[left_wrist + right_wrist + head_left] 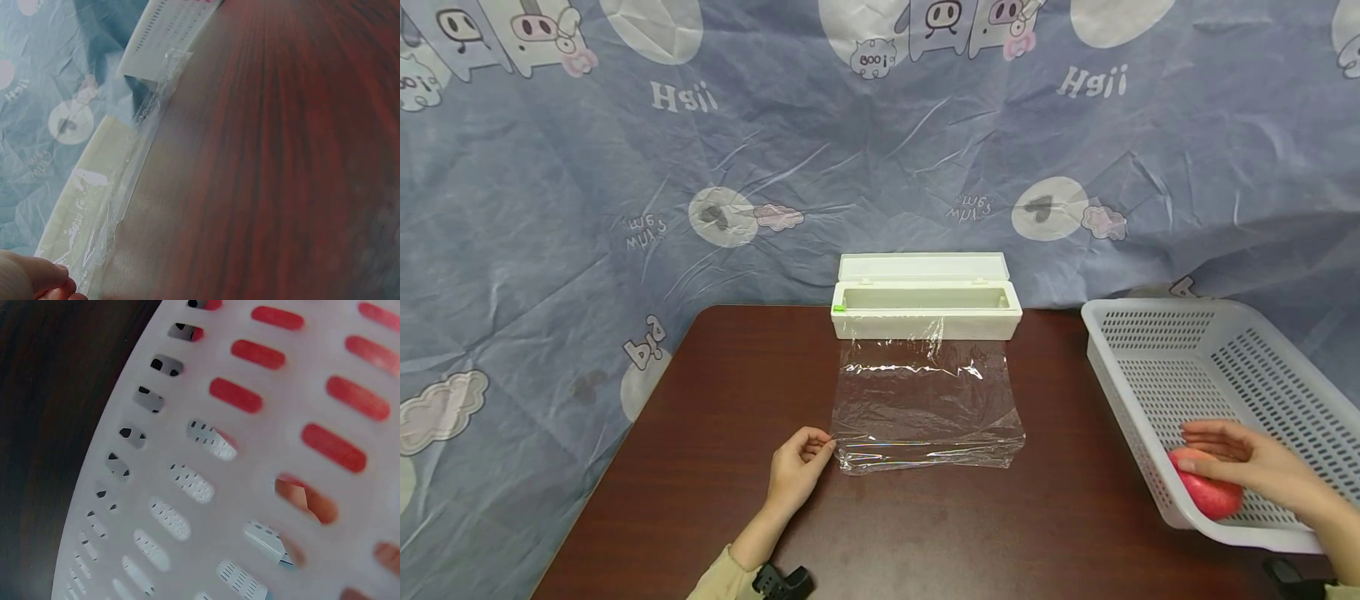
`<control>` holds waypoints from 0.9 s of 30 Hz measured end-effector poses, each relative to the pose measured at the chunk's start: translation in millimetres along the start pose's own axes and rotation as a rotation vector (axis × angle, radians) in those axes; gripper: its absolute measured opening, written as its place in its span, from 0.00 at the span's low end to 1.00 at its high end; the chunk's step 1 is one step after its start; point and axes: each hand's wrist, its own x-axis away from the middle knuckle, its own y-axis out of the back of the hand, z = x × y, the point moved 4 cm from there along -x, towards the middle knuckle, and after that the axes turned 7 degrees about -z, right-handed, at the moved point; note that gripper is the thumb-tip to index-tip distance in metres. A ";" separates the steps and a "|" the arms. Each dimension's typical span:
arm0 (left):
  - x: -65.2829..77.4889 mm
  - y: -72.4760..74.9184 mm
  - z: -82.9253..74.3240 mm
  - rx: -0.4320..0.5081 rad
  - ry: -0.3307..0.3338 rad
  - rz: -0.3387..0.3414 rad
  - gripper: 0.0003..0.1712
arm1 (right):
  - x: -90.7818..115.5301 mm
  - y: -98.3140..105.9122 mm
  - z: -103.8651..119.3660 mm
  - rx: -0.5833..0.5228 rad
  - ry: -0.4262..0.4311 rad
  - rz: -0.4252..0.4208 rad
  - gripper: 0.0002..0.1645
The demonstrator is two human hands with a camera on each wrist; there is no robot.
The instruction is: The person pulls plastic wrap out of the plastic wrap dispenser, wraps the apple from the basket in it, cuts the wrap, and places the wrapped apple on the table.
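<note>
Left hand point(797, 471) pinches clear film point(925, 408); right hand point(1262, 465) touches red fruit point(1215, 497), gripped I can't tell (basket's near wall point(194, 556) obstructs).

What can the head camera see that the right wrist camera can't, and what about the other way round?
Only the head view: the left hand pinching the edge of the clear film, the open white box, and the blue cartoon cloth in full.

Only the right wrist view: a close, from-outside look through the basket's slotted wall, with red fruit peeking through.

Both: the red fruit, the basket, the dark brown table and the right hand, though the wrist view shows only bits of it.
</note>
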 end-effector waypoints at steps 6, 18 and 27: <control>0.0 -0.8 1.3 -0.010 -0.001 0.003 0.06 | 0.4 0.9 -1.1 -0.015 0.042 0.005 0.31; 0.1 0.9 1.3 -0.001 0.000 0.002 0.06 | -0.7 0.8 -2.0 0.023 0.043 0.042 0.32; -0.1 -0.5 1.9 0.002 0.014 0.007 0.06 | 0.4 -4.1 -8.9 -0.096 0.061 0.108 0.26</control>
